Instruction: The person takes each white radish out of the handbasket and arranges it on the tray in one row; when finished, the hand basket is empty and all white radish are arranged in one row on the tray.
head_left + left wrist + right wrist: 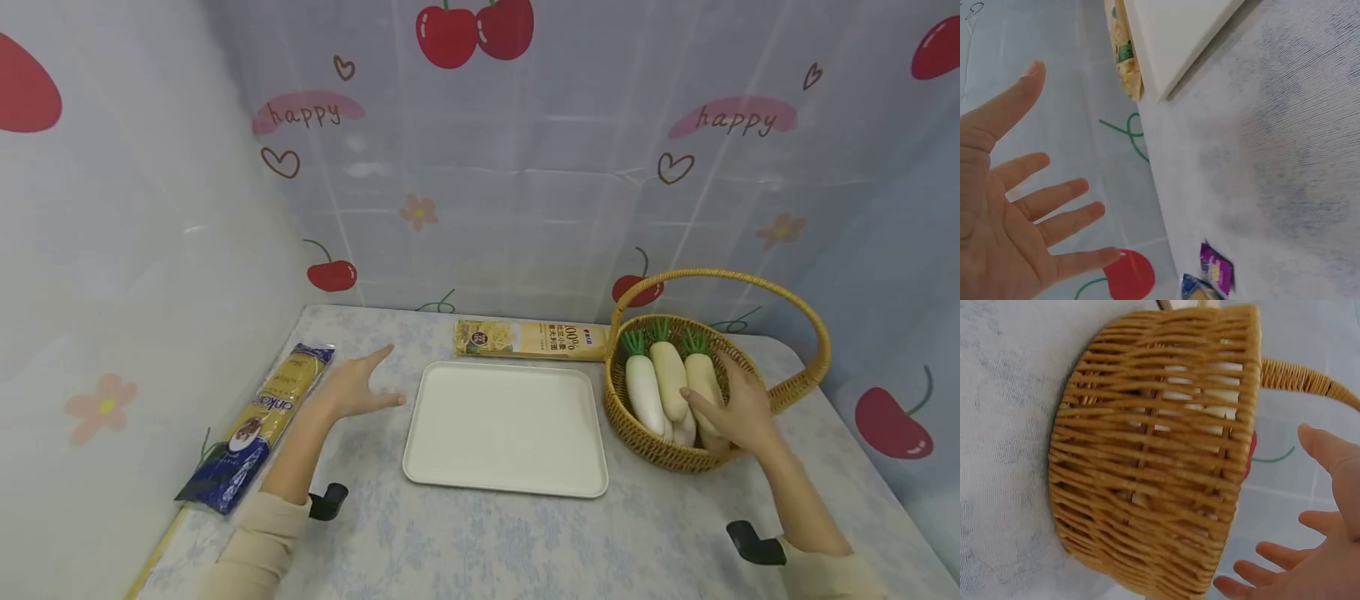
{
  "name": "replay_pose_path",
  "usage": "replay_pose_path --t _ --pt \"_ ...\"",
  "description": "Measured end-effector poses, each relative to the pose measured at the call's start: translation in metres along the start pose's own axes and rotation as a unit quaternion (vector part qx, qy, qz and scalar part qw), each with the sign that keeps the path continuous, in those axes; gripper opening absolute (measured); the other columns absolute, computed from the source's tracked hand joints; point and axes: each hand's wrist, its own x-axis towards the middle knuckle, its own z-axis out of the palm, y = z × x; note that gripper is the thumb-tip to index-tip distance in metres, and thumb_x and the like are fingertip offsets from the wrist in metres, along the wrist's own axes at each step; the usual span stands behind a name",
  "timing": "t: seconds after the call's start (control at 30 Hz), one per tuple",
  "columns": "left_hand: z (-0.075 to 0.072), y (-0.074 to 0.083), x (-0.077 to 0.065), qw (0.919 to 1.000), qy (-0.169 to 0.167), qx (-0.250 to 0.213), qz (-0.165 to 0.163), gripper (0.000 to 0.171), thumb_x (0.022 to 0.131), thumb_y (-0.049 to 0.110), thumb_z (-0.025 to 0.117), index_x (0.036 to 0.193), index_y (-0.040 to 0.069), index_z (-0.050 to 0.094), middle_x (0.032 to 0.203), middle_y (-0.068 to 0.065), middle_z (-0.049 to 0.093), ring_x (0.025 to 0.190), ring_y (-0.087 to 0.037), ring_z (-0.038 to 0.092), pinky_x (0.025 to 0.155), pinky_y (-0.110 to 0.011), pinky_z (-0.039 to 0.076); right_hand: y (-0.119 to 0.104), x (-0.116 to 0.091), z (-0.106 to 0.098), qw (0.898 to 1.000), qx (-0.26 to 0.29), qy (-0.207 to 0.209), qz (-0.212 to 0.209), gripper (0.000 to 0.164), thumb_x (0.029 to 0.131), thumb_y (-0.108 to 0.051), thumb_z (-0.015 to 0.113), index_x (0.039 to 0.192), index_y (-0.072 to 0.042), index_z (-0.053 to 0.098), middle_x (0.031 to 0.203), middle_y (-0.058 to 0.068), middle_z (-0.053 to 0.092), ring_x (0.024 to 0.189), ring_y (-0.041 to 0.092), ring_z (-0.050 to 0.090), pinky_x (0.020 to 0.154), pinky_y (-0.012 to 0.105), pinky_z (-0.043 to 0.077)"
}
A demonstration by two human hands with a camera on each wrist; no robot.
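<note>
1. Radishes [669, 379] with green tops lie in the basket [652, 450], mostly just left of the right hand's [742, 412] fingers; the rightmost is partly under them.
2. Those fingers are spread wide, thumb reaching over the rightmost radish, the others by its right side; whether they touch it, I cannot tell.
3. For a sound grip, I would close thumb and fingers round the thick middle, sparing the leaves, and lift straight up before moving sideways, clear of the rim and the handle [701, 272] arching beyond the fingers.
4. Left hand [352, 387]: fingers wide, holding nothing, above the worktop [480, 550], with the tray [506, 429] to their right.
5. Just left of these fingers, the blue-yellow packet [262, 412] reads "ankar…", its ending unclear.
6. Beyond the tray, between both hands' fingers, the long packet [532, 340] shows "100%" and "意大利面"; its smaller print is illegible.
7. Farther beyond the fingers, the curtain [525, 208] says "happy" twice.
</note>
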Motion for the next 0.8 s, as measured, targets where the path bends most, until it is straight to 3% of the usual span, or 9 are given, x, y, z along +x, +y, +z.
replay_pose_path --t 0.1,0.2,0.37,0.6,0.8 --pt "0.012 -0.006 0.001 0.998 -0.027 -0.056 0.012 0.089 0.075 0.038 0.077 0.145 0.005 0.034 0.135 -0.028 0.047 0.118 -0.045 0.049 0.094 -0.059 0.044 0.007 0.002 -0.006 0.999 0.019 -0.035 0.019 0.086 0.09 -0.034 0.06 0.144 0.012 0.013 0.136 0.045 0.025 0.115 0.064 0.029 0.085 0.075 0.031" --pt "0.023 -0.011 0.002 0.9946 -0.041 -0.094 0.017 0.09 0.07 0.032 0.082 0.144 0.006 0.038 0.139 -0.026 0.044 0.125 -0.045 0.043 0.098 -0.06 0.04 0.013 0.005 -0.01 0.995 0.035 -0.085 0.048 0.089 0.092 -0.039 0.056 0.146 0.01 0.005 0.141 0.044 0.017 0.12 0.064 0.025 0.087 0.074 0.031" --pt "0.039 -0.018 0.005 0.9913 -0.065 -0.108 0.037 0.096 0.06 0.026 0.088 0.141 0.002 0.041 0.139 -0.025 0.045 0.126 -0.044 0.042 0.101 -0.058 0.038 0.023 0.009 -0.012 0.984 0.058 -0.144 0.087 0.093 0.093 -0.044 0.053 0.146 0.009 -0.001 0.142 0.044 0.013 0.121 0.062 0.025 0.089 0.071 0.033" --pt "0.058 -0.024 0.01 0.9853 -0.101 -0.136 0.021 0.099 0.054 0.018 0.09 0.14 0.002 0.043 0.141 -0.021 0.044 0.131 -0.041 0.036 0.107 -0.056 0.031 0.032 0.017 -0.008 0.977 0.06 -0.177 0.103 0.092 0.094 -0.044 0.052 0.145 0.013 0.001 0.133 0.047 0.027 0.118 0.059 0.035 0.087 0.064 0.042" --pt "0.067 -0.025 0.012 0.9853 -0.117 -0.122 0.024 0.101 0.05 0.017 0.091 0.139 0.001 0.044 0.14 -0.021 0.044 0.13 -0.041 0.038 0.107 -0.054 0.032 0.036 0.022 -0.007 0.975 0.056 -0.188 0.107 0.084 0.095 -0.037 0.052 0.141 0.019 0.008 0.129 0.048 0.032 0.114 0.058 0.04 0.083 0.056 0.049"
